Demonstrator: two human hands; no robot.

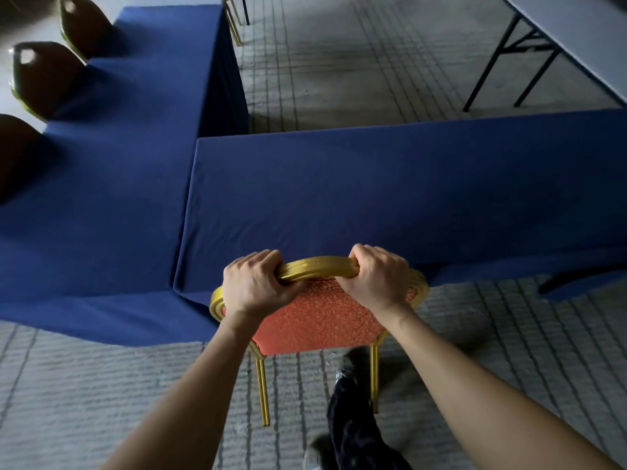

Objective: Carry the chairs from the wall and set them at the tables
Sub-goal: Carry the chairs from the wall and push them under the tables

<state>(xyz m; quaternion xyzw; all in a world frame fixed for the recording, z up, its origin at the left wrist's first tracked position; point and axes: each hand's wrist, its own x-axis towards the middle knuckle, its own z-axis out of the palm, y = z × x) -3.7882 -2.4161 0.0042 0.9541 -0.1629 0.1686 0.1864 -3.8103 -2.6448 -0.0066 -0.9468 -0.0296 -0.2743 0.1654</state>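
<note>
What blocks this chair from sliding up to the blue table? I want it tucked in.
Nothing visible does. The chair, held at its top rail by the left hand and right hand, already stands at the near edge of the blue table.

Banquet hall: draped tables (373, 184), banquet chairs (44, 76)

Spreading pale and ribbed underneath everything: carpeted floor (101, 385). Standing on it, a blue-draped bench (373, 191), a second draped bench (112, 164) touching its left end, a bare folding bench (576, 39) far right, and a gold-legged chair (319, 320).
</note>
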